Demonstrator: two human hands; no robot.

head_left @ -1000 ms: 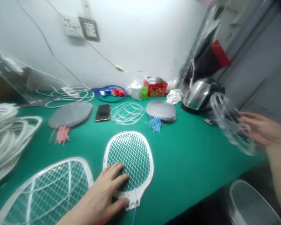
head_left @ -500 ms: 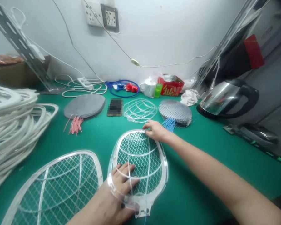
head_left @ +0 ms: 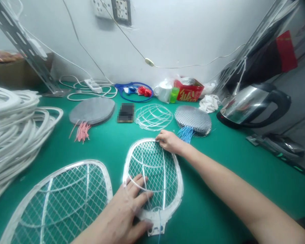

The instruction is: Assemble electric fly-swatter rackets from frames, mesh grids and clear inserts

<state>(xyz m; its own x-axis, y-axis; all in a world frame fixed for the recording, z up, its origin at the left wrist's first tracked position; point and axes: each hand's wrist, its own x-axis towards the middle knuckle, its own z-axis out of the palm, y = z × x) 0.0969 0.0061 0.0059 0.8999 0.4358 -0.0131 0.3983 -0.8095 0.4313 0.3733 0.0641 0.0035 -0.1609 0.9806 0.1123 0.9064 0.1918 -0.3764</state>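
A white racket-shaped frame with wire mesh [head_left: 155,169] lies on the green table [head_left: 218,169], and a clear plastic ribbed cover sits on top of it. My left hand [head_left: 127,210] lies flat on its lower left part, fingers spread over the mesh. My right hand [head_left: 167,140] pinches the far rim of the clear cover and frame, fingers closed on the edge. A thin blue wire runs from the frame's neck toward me.
A second meshed frame [head_left: 63,200] lies at lower left. Stacked white frames [head_left: 12,132] fill the left side. Behind lie a grey mesh pile [head_left: 93,110], a phone [head_left: 126,112], clear covers [head_left: 154,117], a metal mesh pile [head_left: 193,119] and a kettle [head_left: 251,105].
My right hand brought the clear cover from the right and laid it on the meshed frame, then stayed at its far rim. My left hand kept pressing the frame's lower part.
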